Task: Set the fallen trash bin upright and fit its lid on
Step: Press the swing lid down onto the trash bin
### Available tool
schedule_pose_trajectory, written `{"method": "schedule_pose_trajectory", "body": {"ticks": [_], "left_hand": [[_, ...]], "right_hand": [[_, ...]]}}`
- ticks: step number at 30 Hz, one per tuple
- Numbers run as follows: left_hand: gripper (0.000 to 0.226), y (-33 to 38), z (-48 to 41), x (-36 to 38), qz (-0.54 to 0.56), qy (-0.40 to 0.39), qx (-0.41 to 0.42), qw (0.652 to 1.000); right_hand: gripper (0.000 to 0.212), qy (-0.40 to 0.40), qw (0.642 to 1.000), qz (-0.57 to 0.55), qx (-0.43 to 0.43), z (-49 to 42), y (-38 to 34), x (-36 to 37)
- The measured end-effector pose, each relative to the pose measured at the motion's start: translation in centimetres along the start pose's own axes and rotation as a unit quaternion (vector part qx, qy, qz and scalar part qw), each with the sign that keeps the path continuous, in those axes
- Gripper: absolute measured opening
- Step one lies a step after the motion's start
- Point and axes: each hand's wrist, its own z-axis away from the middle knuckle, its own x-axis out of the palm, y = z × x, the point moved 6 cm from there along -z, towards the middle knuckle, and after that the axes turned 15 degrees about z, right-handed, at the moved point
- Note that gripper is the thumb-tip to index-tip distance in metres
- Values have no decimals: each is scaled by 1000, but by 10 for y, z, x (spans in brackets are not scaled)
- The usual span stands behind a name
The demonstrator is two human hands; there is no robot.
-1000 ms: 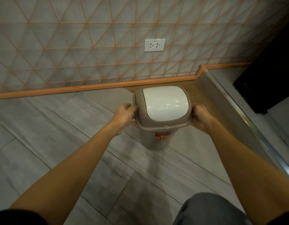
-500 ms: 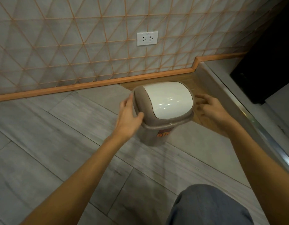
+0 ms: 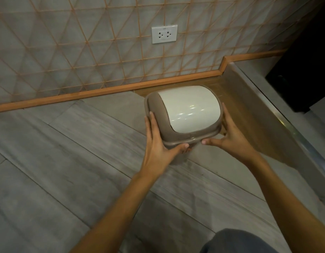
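A small taupe trash bin (image 3: 178, 158) stands upright on the floor near the wall, mostly hidden beneath its lid. The lid (image 3: 190, 108) sits on top, a taupe frame around a glossy white swing flap. My left hand (image 3: 159, 145) presses against the lid's left side, its thumb hooked under the front rim. On the right side, my right hand (image 3: 229, 137) clasps the lid, thumb along the front rim and fingers up its flank. Both hands grip the lid at rim level.
A tiled wall with an orange skirting (image 3: 84, 94) runs behind the bin, with a white power socket (image 3: 164, 34) above. A raised ledge with a metal edge (image 3: 295, 132) runs along the right. Beyond it stands a dark cabinet (image 3: 304, 70). My knee (image 3: 236, 241) shows at the bottom.
My hands, which had lifted off the lid half a second ago, have come back and closed on both its sides lower down at the front rim. The bin has stayed upright.
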Motion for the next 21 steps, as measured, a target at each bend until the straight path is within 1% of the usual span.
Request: {"method": "schedule_pose_trajectory", "body": {"ticks": [3,5,8,13,18,21], "left_hand": [[124,-7,-5,2,20,21,12,1000],[123,-14,-9,2,32,32,14,999],[123,-21,-18,1,46,42,18,998],[122,-24,-43,-10,55,53,54,996],[122,-37,-75,-37,44,60,82,994],[123,-47,-98,-56,45,62,87,993]], "right_hand": [[97,20,998,-54,-15,1,2,8],[92,35,996,-87,-8,-1,9,12],[92,48,994,-93,-13,-10,12,15],[96,50,994,-88,-29,-39,5,18],[96,44,991,-116,-49,-70,-13,32],[97,39,991,-107,-65,-94,-23,40]]}}
